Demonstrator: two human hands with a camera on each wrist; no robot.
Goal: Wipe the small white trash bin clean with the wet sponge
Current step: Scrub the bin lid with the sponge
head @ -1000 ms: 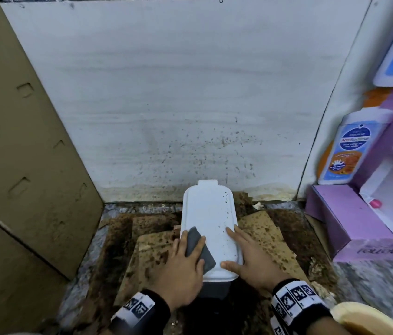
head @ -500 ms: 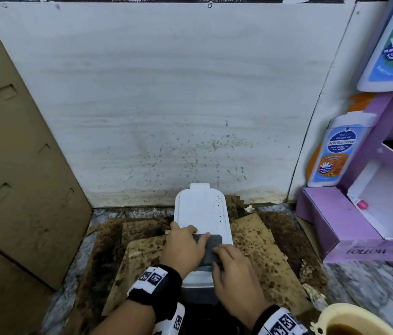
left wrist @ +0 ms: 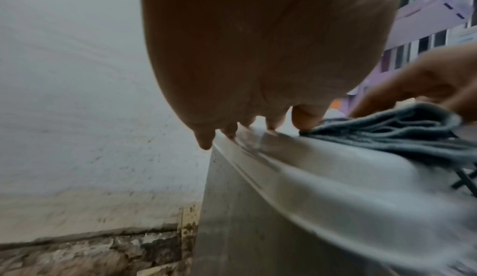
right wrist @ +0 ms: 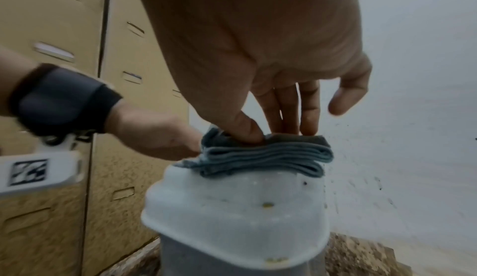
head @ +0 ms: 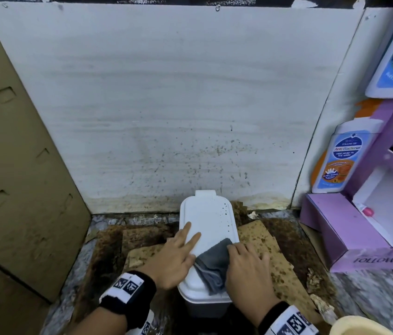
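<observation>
The small white trash bin (head: 205, 213) stands on the floor against the wall, lid down, with dark specks along the lid's right side. A folded grey sponge cloth (head: 211, 259) lies on the near part of the lid. My right hand (head: 246, 264) covers its right side. In the right wrist view the thumb digs into the sponge (right wrist: 263, 156) while the fingers bear down on top, pinching it. My left hand (head: 176, 257) rests on the lid's left edge with straight fingers and holds nothing. The left wrist view shows those fingertips (left wrist: 206, 141) at the bin's rim (left wrist: 296, 198).
A tall cardboard box (head: 21, 165) closes the left side. The speckled white wall (head: 166, 105) is behind the bin. A purple display stand (head: 350, 228) with bottles (head: 335, 160) stands on the right. Stained cardboard sheets (head: 263, 250) cover the floor. A cream bowl (head: 359, 327) sits lower right.
One second ago my left hand held the sponge on the lid. Both hands then met over it. Now my right hand has it and my left lies flat on the lid.
</observation>
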